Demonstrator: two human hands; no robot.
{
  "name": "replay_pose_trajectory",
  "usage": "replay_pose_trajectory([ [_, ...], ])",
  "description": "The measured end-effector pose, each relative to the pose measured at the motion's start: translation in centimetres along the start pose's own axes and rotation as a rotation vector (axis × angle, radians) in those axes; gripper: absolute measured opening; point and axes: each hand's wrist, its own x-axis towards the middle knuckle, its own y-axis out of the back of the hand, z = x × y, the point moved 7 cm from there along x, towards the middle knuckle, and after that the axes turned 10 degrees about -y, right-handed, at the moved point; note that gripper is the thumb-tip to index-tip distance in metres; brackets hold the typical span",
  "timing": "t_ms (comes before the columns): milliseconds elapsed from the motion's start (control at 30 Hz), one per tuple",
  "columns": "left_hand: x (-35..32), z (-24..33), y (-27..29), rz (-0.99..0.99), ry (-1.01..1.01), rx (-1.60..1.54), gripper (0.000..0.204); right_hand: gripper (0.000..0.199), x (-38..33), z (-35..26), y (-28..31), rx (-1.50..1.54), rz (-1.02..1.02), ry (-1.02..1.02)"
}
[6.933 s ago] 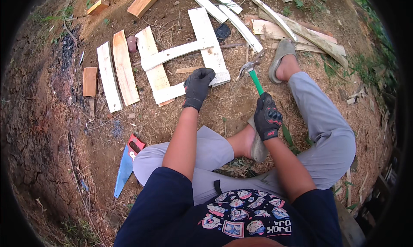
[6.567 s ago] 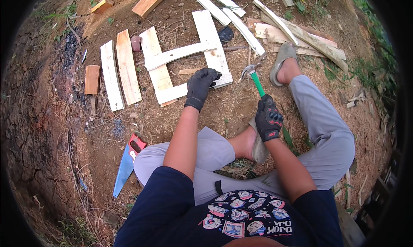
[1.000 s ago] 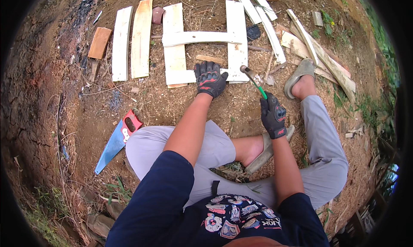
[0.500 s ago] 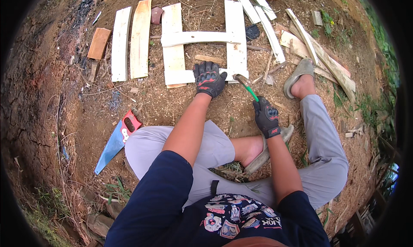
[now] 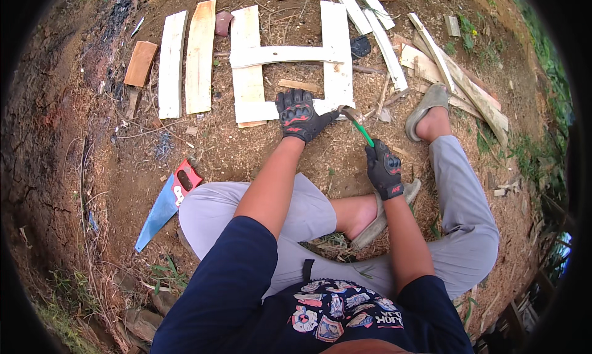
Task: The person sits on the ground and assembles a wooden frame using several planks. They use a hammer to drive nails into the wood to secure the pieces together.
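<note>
In a black glove, my left hand (image 5: 300, 115) lies over the near crosspiece (image 5: 261, 111) of a wooden frame, fingers stretched out and thumb pointing right. My right hand (image 5: 384, 169), gloved alike, is wrapped round the green handle of a hammer (image 5: 360, 128). The hammer's head is by the right end of that crosspiece, close to my left thumb; whether they touch, I cannot tell. Two pale upright planks, a left one (image 5: 248, 30) and a right one (image 5: 336, 30), lie under the near crosspiece and a far crosspiece (image 5: 287, 54). No nail can be made out.
Two loose planks (image 5: 200, 58) lie left of the frame, beside a brown wood block (image 5: 140, 63). A handsaw (image 5: 161, 209) with a red handle rests by my left knee. Several boards (image 5: 475, 98) are piled at the right, near my sandalled foot (image 5: 428, 116).
My left thumb has stretched out to the right, toward the hammer head. The hammer and my right hand have shifted slightly to the right.
</note>
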Motion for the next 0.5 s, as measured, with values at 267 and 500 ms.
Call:
replay_pose_trajectory([
  [267,0.0,0.0,-0.5,0.052,0.008,0.005,0.101,0.030,0.4,0.2,-0.1,-0.023,-0.013,-0.038],
  [500,0.1,-0.2,-0.4,0.063,0.026,0.002,0.102,0.029,0.4,-0.6,-0.6,0.028,-0.008,0.007],
])
